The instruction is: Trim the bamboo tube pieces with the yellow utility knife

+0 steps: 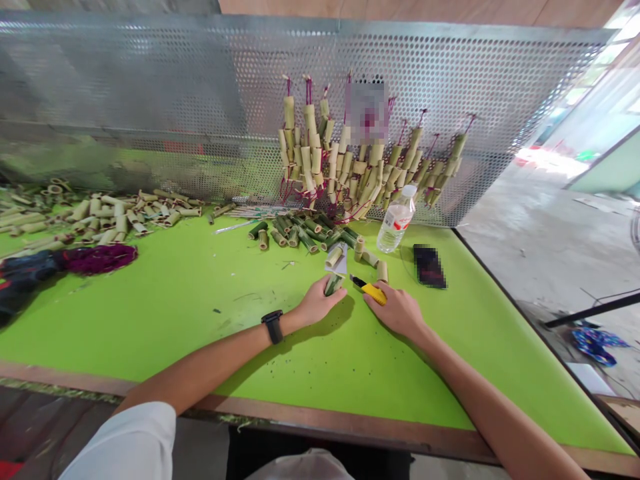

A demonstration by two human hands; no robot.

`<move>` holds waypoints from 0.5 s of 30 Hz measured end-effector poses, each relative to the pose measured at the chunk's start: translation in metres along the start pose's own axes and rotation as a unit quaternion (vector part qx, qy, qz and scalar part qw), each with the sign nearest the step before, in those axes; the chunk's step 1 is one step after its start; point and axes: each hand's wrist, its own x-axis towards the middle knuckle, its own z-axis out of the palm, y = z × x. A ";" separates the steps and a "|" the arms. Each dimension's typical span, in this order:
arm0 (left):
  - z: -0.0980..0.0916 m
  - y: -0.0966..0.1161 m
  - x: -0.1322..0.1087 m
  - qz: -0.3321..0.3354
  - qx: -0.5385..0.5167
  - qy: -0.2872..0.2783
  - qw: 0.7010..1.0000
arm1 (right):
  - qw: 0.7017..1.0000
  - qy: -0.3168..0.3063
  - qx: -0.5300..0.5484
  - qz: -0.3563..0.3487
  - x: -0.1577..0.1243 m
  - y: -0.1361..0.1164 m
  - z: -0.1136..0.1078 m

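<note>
A short green bamboo piece (334,285) is gripped in my left hand (320,301), its upper end pale. Just to the right, my right hand (399,310) is closed on a yellow utility knife (374,292), whose dark tip points up and left toward the bamboo without touching it. Beyond my left hand lies a pale, peeled bamboo piece (334,257) on a small light card. More pale pieces (370,258) lie above the knife. Several green bamboo pieces (305,233) are heaped behind them.
A water bottle (395,221) and a dark phone-like object (429,266) stand and lie at the right of the green table (175,333). Strung bamboo hangs on a perforated metal panel (240,87) behind. Many cut pieces (120,213) and purple yarn (103,259) are at left.
</note>
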 end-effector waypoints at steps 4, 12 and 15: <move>0.000 -0.005 0.002 0.005 -0.001 0.001 1.000 | 1.000 0.001 -0.014 0.003 -0.002 -0.004 -0.004; 0.000 -0.004 0.001 0.006 0.004 0.000 1.000 | 1.000 -0.002 -0.021 0.008 -0.003 -0.006 -0.006; 0.000 -0.002 0.001 0.004 0.006 0.001 1.000 | 1.000 0.000 -0.013 0.002 -0.003 -0.005 -0.005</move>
